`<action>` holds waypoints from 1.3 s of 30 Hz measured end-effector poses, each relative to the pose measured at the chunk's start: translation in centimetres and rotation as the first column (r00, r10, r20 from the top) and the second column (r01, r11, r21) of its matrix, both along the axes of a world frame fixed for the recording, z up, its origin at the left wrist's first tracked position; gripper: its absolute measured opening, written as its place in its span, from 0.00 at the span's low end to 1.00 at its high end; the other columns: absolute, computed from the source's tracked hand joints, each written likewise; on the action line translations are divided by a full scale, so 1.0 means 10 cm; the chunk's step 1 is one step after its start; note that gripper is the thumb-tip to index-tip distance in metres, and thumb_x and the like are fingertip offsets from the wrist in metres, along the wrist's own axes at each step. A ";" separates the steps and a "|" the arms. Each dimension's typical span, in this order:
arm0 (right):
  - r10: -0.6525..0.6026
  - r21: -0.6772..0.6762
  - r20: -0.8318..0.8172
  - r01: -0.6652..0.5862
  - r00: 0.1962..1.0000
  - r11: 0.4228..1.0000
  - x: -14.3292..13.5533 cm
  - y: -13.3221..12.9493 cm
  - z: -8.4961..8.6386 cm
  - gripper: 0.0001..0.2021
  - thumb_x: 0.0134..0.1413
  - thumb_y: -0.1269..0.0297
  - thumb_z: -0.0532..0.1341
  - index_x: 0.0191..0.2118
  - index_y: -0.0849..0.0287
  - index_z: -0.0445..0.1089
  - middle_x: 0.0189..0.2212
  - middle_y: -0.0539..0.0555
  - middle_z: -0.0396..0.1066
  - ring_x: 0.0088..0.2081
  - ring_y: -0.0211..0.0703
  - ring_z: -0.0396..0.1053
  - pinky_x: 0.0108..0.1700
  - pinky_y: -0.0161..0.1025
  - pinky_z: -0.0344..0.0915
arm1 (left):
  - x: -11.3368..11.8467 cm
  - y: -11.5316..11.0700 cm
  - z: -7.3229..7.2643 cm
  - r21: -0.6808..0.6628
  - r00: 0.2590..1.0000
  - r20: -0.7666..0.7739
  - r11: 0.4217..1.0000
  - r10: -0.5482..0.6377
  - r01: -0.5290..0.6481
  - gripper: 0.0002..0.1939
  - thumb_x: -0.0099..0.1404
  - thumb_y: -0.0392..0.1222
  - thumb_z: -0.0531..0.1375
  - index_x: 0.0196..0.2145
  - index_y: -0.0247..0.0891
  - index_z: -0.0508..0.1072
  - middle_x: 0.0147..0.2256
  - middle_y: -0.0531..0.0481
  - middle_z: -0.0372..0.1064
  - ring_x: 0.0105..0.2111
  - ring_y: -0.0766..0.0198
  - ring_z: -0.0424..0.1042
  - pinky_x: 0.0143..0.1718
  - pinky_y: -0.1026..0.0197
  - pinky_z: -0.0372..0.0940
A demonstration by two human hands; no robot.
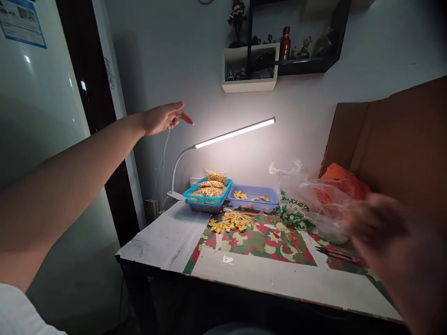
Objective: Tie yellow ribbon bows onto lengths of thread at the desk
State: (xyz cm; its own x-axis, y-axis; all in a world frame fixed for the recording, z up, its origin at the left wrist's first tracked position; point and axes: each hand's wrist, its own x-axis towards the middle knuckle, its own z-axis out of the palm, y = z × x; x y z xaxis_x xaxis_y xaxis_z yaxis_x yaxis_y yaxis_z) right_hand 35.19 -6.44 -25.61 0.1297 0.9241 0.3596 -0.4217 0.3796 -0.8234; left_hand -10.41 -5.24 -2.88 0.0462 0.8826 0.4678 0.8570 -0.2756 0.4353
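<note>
Two bare hands stand well apart, one on either side of a lit lamp (233, 133) at the back of the table (160, 237). The left hand (164, 118) is much the nearer to it: the arm stretches up and forward, and the hand hangs above and to the left of the bar, apart from it in the view, though the gap in depth is hard to judge. Its index finger and thumb are extended, the other fingers curl loosely, and no object shows in its grasp.

The lamp's long axis runs left to right, tilting up toward its free right end. Its curved neck drops from the left end to the table's back left corner, so the neck and the bar's near end are the parts that lie closest to this hand, down and to its right.

The right hand (377, 223) is a blur at the other side, in front of a clear bag (330, 223) and an orange bag (340, 179); whether its fingers are closed, or hold anything, I cannot tell.

Between the hands and lower than the left one, a pile of yellow pieces (228, 222) lies on a camouflage sheet (256, 244), below the lamp's bar and just in front of the purple basket (251, 204) and turquoise basket (206, 200).
</note>
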 end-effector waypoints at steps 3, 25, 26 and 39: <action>0.390 0.093 0.091 -0.397 0.916 0.913 -0.76 0.14 0.36 0.28 0.50 0.50 0.66 0.21 0.55 0.43 0.19 0.43 0.37 0.19 0.32 0.37 0.18 0.33 0.42 | 0.19 0.02 -0.09 -0.045 0.990 0.042 0.990 -0.135 0.137 0.36 0.73 0.61 0.36 0.46 0.33 0.74 0.28 0.52 0.54 0.30 0.65 0.52 0.39 0.58 0.57; 0.515 0.117 0.240 -0.552 0.823 0.826 -2.80 0.73 0.73 0.19 0.48 0.64 0.65 0.27 0.55 0.48 0.30 0.48 0.71 0.34 0.37 0.66 0.37 0.35 0.61 | 0.63 0.06 -0.57 -0.056 0.815 0.342 0.856 -0.467 0.514 0.31 0.68 0.64 0.45 0.37 0.38 0.77 0.32 0.48 0.61 0.31 0.60 0.57 0.36 0.59 0.59; 0.506 0.124 0.235 -0.542 0.830 0.831 -2.77 0.73 0.73 0.18 0.50 0.65 0.63 0.27 0.55 0.47 0.28 0.48 0.70 0.33 0.36 0.66 0.37 0.35 0.61 | 0.62 0.07 -0.58 -0.054 0.815 0.346 0.858 -0.465 0.511 0.30 0.68 0.64 0.46 0.37 0.38 0.77 0.32 0.48 0.61 0.31 0.61 0.57 0.36 0.60 0.60; 0.375 0.133 0.375 -0.450 0.848 0.883 -2.03 0.93 0.64 0.17 0.50 0.69 0.62 0.23 0.57 0.50 0.21 0.47 0.67 0.30 0.35 0.66 0.35 0.34 0.58 | 0.40 0.12 -0.62 -0.083 0.777 0.491 0.866 -0.395 0.493 0.17 0.63 0.55 0.61 0.37 0.37 0.78 0.30 0.51 0.58 0.30 0.67 0.57 0.31 0.67 0.61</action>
